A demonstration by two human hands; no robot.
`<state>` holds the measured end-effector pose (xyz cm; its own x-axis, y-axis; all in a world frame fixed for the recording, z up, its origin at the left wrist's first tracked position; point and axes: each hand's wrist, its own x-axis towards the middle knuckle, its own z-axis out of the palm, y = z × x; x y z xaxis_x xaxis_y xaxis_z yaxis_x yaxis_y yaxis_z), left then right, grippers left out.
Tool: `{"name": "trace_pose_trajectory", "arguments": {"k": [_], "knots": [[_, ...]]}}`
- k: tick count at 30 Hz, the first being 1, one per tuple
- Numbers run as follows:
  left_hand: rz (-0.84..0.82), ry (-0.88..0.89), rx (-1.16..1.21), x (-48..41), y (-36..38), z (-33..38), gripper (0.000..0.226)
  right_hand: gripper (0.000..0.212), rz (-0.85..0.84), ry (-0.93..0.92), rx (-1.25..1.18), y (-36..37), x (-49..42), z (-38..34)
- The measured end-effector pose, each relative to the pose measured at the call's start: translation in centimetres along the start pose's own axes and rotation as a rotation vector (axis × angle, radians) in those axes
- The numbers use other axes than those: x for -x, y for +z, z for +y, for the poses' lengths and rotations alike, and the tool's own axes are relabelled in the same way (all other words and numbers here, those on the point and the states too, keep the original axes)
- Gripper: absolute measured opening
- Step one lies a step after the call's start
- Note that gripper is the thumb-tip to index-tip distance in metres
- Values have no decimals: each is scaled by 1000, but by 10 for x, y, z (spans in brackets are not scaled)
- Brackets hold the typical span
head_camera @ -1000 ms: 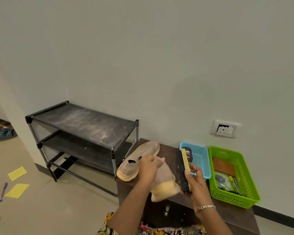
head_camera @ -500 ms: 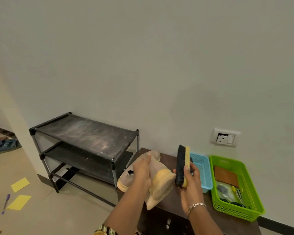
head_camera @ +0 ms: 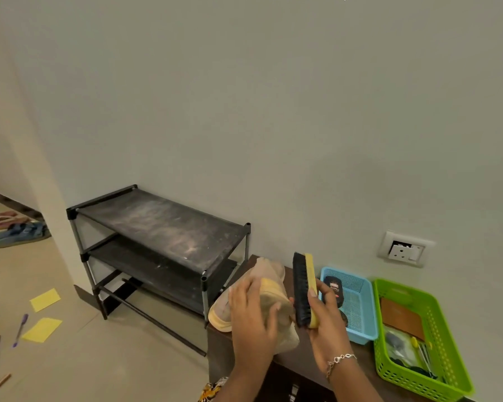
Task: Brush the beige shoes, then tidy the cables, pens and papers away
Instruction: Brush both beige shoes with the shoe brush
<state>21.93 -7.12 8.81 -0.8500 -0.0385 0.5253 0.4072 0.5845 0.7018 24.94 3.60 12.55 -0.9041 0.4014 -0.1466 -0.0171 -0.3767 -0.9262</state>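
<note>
A black rack point(head_camera: 160, 227) stands at 9 o'clock of the brown cabinet point(head_camera: 299, 358). On the cabinet, a green basket point(head_camera: 447, 381) sits at 3 o'clock, a blue basket point(head_camera: 363, 323) just beside it. One shoe point(head_camera: 219, 317) lies on the cabinet's 9 o'clock edge. The left hand point(head_camera: 253, 320) grips the other shoe point(head_camera: 273, 288) above it. The right hand point(head_camera: 325, 323) clasps an upright brush point(head_camera: 304, 288), bristles touching that shoe. Yellow papers point(head_camera: 44, 299) and pens point(head_camera: 20, 329) lie on the floor at 8 o'clock.
</note>
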Motion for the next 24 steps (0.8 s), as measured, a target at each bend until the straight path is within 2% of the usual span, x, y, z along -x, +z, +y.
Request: {"name": "trace_pose_trajectory", "arguments": {"k": [4, 6, 8, 10, 12, 14, 17, 18, 22, 24], "knots": [[-21, -211, 116, -3, -2, 13, 73, 20, -57, 17, 70, 2, 4, 6], [-13, -228, 134, -10, -4, 15, 63, 21, -77, -5, 115, 0, 2, 2], [-42, -237, 170, -15, -5, 16, 54, 24, -112, -101, 245, -5, -3, -5], [-78, -216, 207, -15, -6, 16, 65, 25, -221, -270, 497, -9, -8, -13], [-124, -229, 283, -13, -8, 15, 83, 30, -381, -424, 914, -14, -14, -19], [-160, -245, 314, -13, -10, 14, 95, 36, -422, -451, 1176, -21, -31, -24], [-245, -213, 319, -13, -11, 14, 104, 32, -303, -322, 1167, -31, -55, -38], [-266, -198, 326, -13, -12, 14, 104, 29, -334, -314, 1131, -33, -55, -39], [-264, -180, 336, -15, -13, 11, 103, 34, -688, -327, 1141, -26, -39, -49], [-296, -158, 324, -15, -13, 11, 104, 32, -666, -314, 1153, -29, -55, -58]]}}
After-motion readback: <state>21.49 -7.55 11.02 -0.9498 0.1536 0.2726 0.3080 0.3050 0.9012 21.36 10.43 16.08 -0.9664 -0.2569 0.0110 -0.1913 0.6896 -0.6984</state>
